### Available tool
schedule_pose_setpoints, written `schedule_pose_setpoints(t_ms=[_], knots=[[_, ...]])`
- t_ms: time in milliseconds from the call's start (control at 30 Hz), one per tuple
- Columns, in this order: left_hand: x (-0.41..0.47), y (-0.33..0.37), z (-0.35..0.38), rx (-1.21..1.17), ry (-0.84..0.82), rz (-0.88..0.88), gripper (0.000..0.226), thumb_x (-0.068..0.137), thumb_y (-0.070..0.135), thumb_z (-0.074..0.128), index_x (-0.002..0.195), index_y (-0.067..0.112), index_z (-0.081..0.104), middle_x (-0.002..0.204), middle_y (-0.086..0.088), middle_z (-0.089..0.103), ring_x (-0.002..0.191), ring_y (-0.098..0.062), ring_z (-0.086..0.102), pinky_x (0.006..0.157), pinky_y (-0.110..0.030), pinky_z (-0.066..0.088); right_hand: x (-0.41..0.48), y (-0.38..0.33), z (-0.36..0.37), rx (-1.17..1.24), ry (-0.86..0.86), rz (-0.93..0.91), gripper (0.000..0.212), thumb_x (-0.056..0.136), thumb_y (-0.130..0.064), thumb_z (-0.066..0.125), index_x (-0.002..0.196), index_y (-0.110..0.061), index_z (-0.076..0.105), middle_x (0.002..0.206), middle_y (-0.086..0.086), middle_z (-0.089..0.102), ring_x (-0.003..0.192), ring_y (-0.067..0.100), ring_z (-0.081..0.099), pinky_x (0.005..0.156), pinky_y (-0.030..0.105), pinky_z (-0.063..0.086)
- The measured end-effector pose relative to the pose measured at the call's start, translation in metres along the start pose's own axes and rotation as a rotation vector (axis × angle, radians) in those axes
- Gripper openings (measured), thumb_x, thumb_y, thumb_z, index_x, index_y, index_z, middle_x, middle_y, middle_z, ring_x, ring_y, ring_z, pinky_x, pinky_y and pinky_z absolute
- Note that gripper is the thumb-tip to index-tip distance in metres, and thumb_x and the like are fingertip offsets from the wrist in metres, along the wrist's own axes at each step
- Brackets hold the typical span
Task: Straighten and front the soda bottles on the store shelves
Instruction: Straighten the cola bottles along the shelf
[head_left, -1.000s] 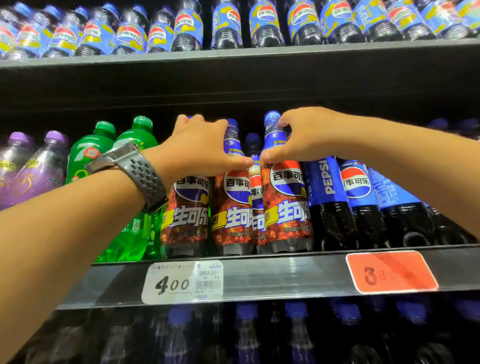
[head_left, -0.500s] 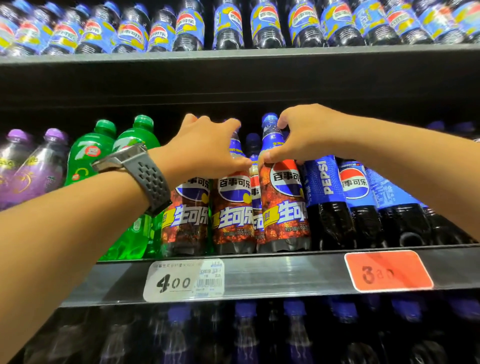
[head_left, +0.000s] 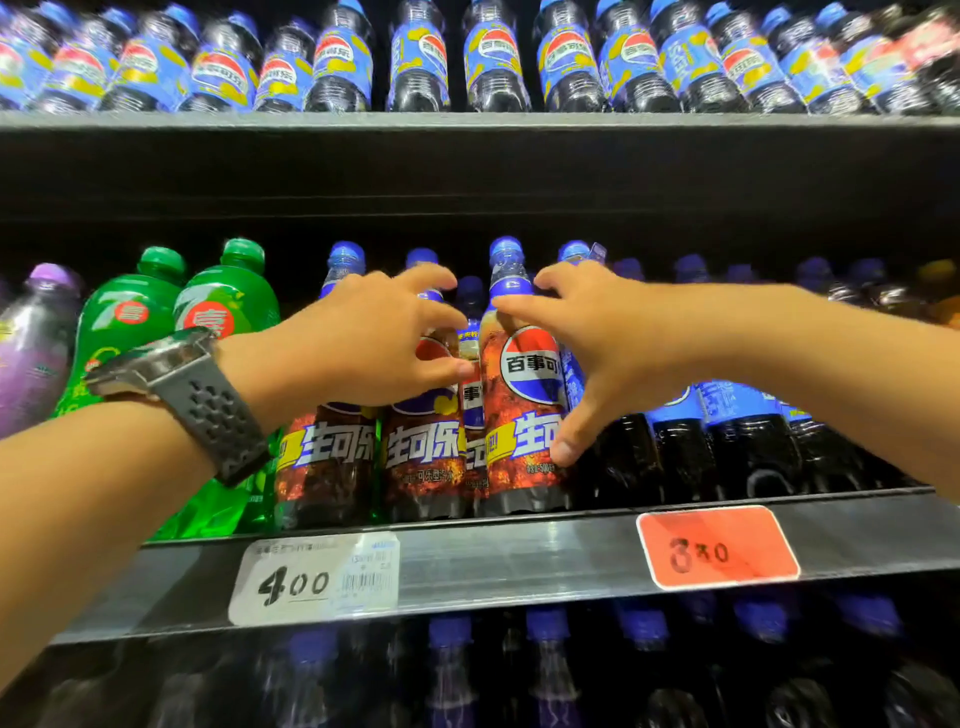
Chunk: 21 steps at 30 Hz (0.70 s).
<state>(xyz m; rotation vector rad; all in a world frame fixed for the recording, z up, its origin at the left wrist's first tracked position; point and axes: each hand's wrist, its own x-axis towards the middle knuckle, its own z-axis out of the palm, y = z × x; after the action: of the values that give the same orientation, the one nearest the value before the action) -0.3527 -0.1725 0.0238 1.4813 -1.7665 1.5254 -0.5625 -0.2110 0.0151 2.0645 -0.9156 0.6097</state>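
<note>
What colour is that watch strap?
The watch strap is dark grey, perforated with small holes; the head view shows it.

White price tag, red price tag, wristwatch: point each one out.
White price tag (head_left: 293, 582): head view, on its handwritten digits.
Red price tag (head_left: 719, 548): head view, on its middle.
Wristwatch (head_left: 150, 361): head view, on the metal case.

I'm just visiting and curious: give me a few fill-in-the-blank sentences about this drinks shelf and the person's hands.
1. The watch is worn on the person's ___ wrist.
2. The 7-Up bottles have ___ caps.
3. The right hand has its thumb against a cola bottle with a ___ cap.
Missing words: left; green; blue.
</note>
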Motion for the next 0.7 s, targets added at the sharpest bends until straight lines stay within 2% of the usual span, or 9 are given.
schedule_pose_setpoints(t_ms=[67, 167, 267, 333, 400, 467, 533, 633, 700], knots=[[0.001, -0.001, -0.001, -0.005, -0.038, 0.031, 0.060, 0.082, 0.065, 0.047, 0.135, 0.037, 0.051, 0.151, 0.011, 0.036, 0.127, -0.023, 0.047, 0.106, -0.038, 0.036, -0.004, -0.006, 0.007, -0.033, 0.061, -0.042, 0.130, 0.043, -0.076, 0.074, 0.148, -0.034, 0.010, 0.141, 0.006, 0.028, 0.128, 0.026, 0.028, 0.103, 0.045, 0.039], [-0.001, -0.004, -0.003, -0.081, -0.011, 0.068, 0.051, 0.087, 0.049, 0.059, 0.134, 0.030, 0.054, 0.146, 0.010, 0.043, 0.129, -0.016, 0.046, 0.105, -0.028, 0.034, -0.006, -0.010, 0.009, -0.075, 0.127, -0.064, 0.122, 0.047, -0.075, 0.073, 0.147, -0.036, 0.016, 0.138, 0.003, 0.035, 0.122, 0.024, 0.031, 0.101, 0.044, 0.039], [-0.005, -0.007, -0.003, -0.134, -0.004, 0.078, 0.050, 0.087, 0.045, 0.062, 0.133, 0.029, 0.055, 0.145, 0.010, 0.043, 0.129, -0.015, 0.045, 0.103, -0.024, 0.032, -0.008, -0.011, 0.008, -0.072, 0.128, -0.060, 0.117, 0.048, -0.075, 0.071, 0.144, -0.034, 0.021, 0.135, -0.002, 0.037, 0.118, 0.022, 0.032, 0.100, 0.042, 0.039], [-0.006, -0.008, -0.002, -0.134, -0.006, 0.052, 0.050, 0.086, 0.047, 0.062, 0.133, 0.030, 0.055, 0.148, 0.008, 0.040, 0.132, -0.016, 0.043, 0.106, -0.027, 0.033, -0.011, -0.005, 0.006, 0.040, 0.139, -0.063, 0.101, 0.052, -0.072, 0.071, 0.136, -0.032, 0.035, 0.129, -0.006, 0.044, 0.112, 0.018, 0.036, 0.096, 0.037, 0.040], [-0.005, -0.006, -0.002, -0.119, 0.051, 0.020, 0.049, 0.085, 0.046, 0.062, 0.131, 0.029, 0.057, 0.148, 0.004, 0.040, 0.133, -0.020, 0.040, 0.108, -0.036, 0.035, -0.012, 0.013, 0.003, 0.185, 0.277, -0.029, 0.075, 0.064, -0.062, 0.071, 0.127, -0.027, 0.051, 0.119, -0.005, 0.055, 0.101, 0.013, 0.043, 0.083, 0.025, 0.037], [0.000, 0.003, -0.005, -0.146, 0.184, -0.002, 0.044, 0.086, 0.044, 0.059, 0.125, 0.026, 0.060, 0.140, 0.001, 0.048, 0.127, -0.021, 0.042, 0.103, -0.042, 0.039, -0.014, 0.039, 0.001, 0.243, 0.440, 0.091, 0.051, 0.076, -0.045, 0.069, 0.121, -0.023, 0.058, 0.112, -0.002, 0.062, 0.091, 0.012, 0.052, 0.075, 0.020, 0.033], [0.006, 0.017, -0.009, -0.227, 0.296, -0.014, 0.040, 0.086, 0.043, 0.056, 0.120, 0.024, 0.061, 0.128, 0.002, 0.054, 0.116, -0.019, 0.047, 0.095, -0.040, 0.043, -0.020, 0.062, 0.003, 0.285, 0.519, 0.224, 0.033, 0.081, -0.033, 0.068, 0.112, -0.021, 0.064, 0.102, -0.004, 0.066, 0.084, 0.010, 0.054, 0.073, 0.020, 0.034], [0.019, 0.044, -0.013, -0.310, 0.393, -0.001, 0.032, 0.088, 0.035, 0.057, 0.118, 0.024, 0.061, 0.116, 0.003, 0.058, 0.106, -0.017, 0.049, 0.090, -0.038, 0.044, -0.033, 0.087, 0.008, 0.361, 0.571, 0.314, 0.016, 0.081, -0.025, 0.068, 0.097, -0.022, 0.067, 0.085, -0.007, 0.066, 0.079, 0.011, 0.060, 0.074, 0.024, 0.042], [0.028, 0.061, -0.014, -0.328, 0.395, 0.008, 0.031, 0.088, 0.032, 0.057, 0.117, 0.024, 0.060, 0.114, 0.003, 0.058, 0.106, -0.017, 0.049, 0.091, -0.038, 0.042, -0.040, 0.100, 0.010, 0.348, 0.545, 0.329, 0.014, 0.081, -0.025, 0.067, 0.094, -0.023, 0.067, 0.084, -0.007, 0.066, 0.078, 0.011, 0.060, 0.073, 0.023, 0.041]])
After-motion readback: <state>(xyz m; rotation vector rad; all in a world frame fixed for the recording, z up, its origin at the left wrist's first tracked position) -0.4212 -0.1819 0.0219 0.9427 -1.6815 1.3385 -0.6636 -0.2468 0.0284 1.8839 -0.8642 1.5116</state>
